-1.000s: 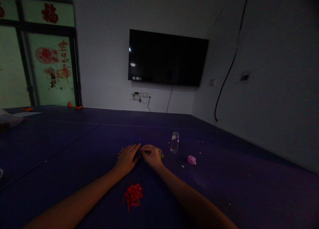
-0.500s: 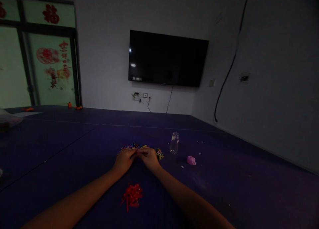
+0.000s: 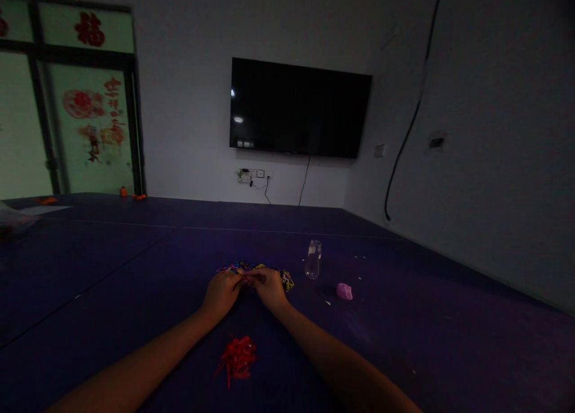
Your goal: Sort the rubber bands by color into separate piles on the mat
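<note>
A pile of many-coloured elastic bands (image 3: 286, 279) lies on the dark purple tabletop, partly covered by both hands. My left hand (image 3: 223, 292) is closed at the near left side of the pile, its fingertips brought together. Facing it, my right hand (image 3: 269, 286) has thumb and fingers pinched, and the fingertips of the two hands meet. Whatever sits between them is too small and dark to make out. Between my forearms lies a separate heap of red bands (image 3: 238, 358).
Right of the hands stands a clear bottle (image 3: 313, 260) without a cap. Beside it is a pink crumpled lump (image 3: 344, 291), with small white scraps around. Orange objects (image 3: 139, 197) lie at the far left edge. A television (image 3: 299, 108) hangs on the wall.
The hands stay pinched together at the pile, with only slight finger movement. The whole view has shifted a little; the objects on the table keep their places.
</note>
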`<state>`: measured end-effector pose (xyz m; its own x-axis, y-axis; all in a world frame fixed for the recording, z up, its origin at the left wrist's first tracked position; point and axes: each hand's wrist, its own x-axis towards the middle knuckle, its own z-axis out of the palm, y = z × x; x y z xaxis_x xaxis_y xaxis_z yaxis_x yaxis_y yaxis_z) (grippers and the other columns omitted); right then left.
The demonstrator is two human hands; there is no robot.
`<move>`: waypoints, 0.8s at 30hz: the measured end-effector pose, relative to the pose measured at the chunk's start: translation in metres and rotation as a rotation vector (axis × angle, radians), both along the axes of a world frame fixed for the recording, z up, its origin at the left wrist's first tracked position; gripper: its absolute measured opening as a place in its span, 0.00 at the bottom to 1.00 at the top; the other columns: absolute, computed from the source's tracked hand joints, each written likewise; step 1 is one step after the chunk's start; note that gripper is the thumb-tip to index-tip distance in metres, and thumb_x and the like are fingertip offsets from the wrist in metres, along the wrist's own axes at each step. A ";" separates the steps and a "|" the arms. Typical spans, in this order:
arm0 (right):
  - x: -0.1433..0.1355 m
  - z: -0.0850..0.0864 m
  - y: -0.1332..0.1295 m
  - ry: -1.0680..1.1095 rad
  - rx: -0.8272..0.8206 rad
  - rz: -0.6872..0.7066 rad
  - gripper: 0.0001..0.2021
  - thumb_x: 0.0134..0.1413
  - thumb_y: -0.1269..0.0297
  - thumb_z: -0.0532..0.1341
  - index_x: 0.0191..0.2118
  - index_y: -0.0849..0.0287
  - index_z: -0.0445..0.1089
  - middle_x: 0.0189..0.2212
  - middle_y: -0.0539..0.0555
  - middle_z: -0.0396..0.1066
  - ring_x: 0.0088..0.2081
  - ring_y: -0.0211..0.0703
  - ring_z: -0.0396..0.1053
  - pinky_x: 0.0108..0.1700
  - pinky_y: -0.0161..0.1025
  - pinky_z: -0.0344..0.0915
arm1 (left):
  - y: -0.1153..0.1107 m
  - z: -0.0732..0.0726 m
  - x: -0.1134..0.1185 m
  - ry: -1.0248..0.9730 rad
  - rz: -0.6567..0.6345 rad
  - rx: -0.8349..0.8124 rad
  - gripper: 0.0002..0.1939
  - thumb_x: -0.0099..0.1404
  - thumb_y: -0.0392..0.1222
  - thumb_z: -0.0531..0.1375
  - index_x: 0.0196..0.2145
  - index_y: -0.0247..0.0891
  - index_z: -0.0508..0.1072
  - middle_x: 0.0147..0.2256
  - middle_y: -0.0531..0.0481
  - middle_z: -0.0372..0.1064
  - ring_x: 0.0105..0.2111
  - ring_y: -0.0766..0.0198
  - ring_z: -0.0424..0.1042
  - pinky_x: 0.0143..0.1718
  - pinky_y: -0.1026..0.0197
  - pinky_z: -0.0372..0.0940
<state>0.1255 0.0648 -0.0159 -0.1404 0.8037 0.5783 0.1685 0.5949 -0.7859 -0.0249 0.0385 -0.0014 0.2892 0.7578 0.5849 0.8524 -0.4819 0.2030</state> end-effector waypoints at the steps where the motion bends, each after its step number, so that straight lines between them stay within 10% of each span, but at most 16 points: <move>1: 0.000 0.001 -0.001 0.002 0.003 0.000 0.08 0.45 0.70 0.60 0.29 0.55 0.77 0.26 0.51 0.77 0.28 0.43 0.74 0.33 0.37 0.70 | -0.001 0.002 0.001 0.018 0.007 -0.001 0.12 0.66 0.38 0.53 0.32 0.40 0.77 0.31 0.47 0.76 0.34 0.58 0.74 0.39 0.57 0.65; 14: 0.000 0.003 -0.006 -0.114 0.066 -0.108 0.11 0.47 0.71 0.59 0.35 0.56 0.77 0.28 0.51 0.77 0.29 0.43 0.74 0.33 0.36 0.70 | -0.006 0.008 0.004 0.188 -0.027 0.054 0.14 0.67 0.35 0.51 0.29 0.36 0.74 0.31 0.43 0.75 0.35 0.55 0.73 0.43 0.52 0.61; 24: 0.028 0.019 -0.001 -0.486 0.185 -0.525 0.16 0.56 0.71 0.53 0.47 0.58 0.73 0.44 0.55 0.74 0.44 0.42 0.72 0.48 0.36 0.65 | -0.009 0.009 0.009 0.166 -0.021 0.067 0.12 0.67 0.35 0.51 0.29 0.37 0.73 0.31 0.46 0.74 0.35 0.57 0.71 0.45 0.51 0.58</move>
<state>0.1539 0.0639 0.0027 -0.0388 0.7310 0.6813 0.7709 0.4557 -0.4451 -0.0158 0.0295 0.0072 0.4013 0.7117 0.5766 0.8609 -0.5080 0.0277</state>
